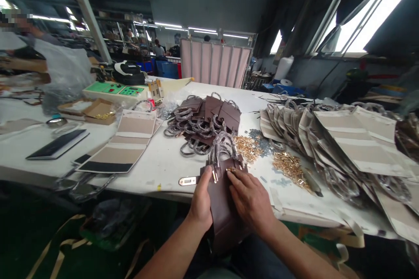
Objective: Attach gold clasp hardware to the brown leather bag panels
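Observation:
A dark brown handbag (pixel 222 202) leans against the table's front edge, in front of my body. Its handles (pixel 224 146) are wrapped in clear plastic and stand up at the top. My left hand (pixel 201 200) grips the bag's left side, thumb near a gold handle fitting (pixel 214 176). The fingertips of my right hand (pixel 250 196) are closed on a small gold clasp (pixel 231 169) at the upper front, partly hidden by them. A strap with a gold plate (pixel 187 181) sticks out to the left of the bag.
Brown bag pieces with wrapped handles (pixel 206 115) lie piled behind the bag. Loose gold fittings (pixel 290 168) and grey metal pieces (pixel 260 139) are scattered to the right. Beige-lined panels (pixel 356 139) are stacked at far right; another panel (pixel 129 146) and a dark notebook (pixel 57 144) lie left.

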A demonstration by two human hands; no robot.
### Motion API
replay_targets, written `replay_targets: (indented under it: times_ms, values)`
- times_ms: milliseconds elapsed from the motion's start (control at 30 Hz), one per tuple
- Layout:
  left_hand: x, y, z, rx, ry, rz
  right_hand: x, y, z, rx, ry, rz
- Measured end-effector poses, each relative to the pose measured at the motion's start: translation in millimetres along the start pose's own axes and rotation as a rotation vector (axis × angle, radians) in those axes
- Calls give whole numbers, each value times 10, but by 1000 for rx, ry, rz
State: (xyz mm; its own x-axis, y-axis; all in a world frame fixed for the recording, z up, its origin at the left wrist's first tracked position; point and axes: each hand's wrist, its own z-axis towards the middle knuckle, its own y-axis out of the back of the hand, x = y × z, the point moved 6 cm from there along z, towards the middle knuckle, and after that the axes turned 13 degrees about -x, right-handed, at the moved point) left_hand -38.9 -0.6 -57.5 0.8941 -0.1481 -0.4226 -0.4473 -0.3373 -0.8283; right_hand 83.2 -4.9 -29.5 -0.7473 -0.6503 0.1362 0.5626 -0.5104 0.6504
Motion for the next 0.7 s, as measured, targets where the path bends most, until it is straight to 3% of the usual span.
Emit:
replay_targets:
  times_ms: [100,333,433,533,700]
  values:
    - [-73,-36,-127,-8,-16,-10,141,102,29,-6,28,-39]
    - [-150,32,-359,-12,-260,100,413,139,32,-44,111,-14]
    - [-288,47,-510,-12,-381,219,464,176,64,-53,89,80]
    - [-510,-147,-804,123,-500,329,592,342,257,-118,45,220]
    - [-869,-609,-1321,367,-562,419,934,762,921,-137,-99,531]
